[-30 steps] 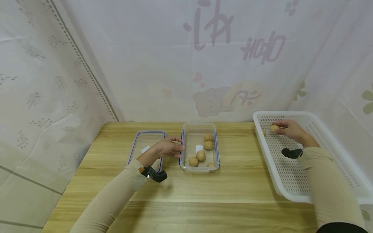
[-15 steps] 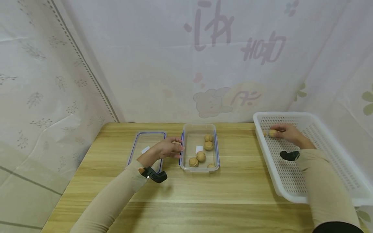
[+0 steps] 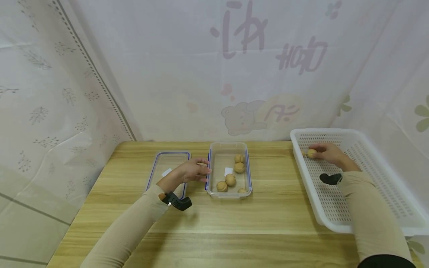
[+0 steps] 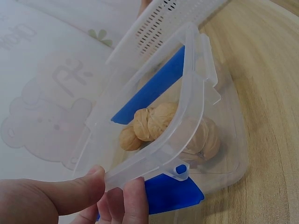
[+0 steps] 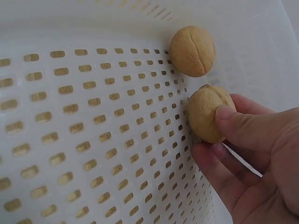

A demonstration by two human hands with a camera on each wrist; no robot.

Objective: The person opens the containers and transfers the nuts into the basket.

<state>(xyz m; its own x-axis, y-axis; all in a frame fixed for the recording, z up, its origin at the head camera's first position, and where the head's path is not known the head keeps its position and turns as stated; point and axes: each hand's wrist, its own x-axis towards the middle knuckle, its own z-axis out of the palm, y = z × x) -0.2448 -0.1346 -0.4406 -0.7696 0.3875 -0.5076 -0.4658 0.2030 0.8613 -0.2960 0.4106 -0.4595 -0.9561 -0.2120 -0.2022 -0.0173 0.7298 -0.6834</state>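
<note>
From the head, the second walnut (image 5: 192,50) in the white basket (image 3: 338,208) is mostly hidden beside the walnut (image 5: 205,116) that the right hand's (image 3: 330,154) grip pinches between thumb and fingers. The left hand's (image 3: 192,171) grip pinches the rim of the clear box (image 3: 219,163), covering part of a blue latch (image 4: 173,193). Inside lie five walnuts, the corner one (image 3: 242,190) partly obscured. The left wrist crosses the lid (image 3: 171,160) on the tabletop (image 3: 234,238); the right sleeve blocks part of the basket. The box's white label (image 3: 228,171) and the cloth's (image 3: 167,74) lettering are unreadable.
</note>
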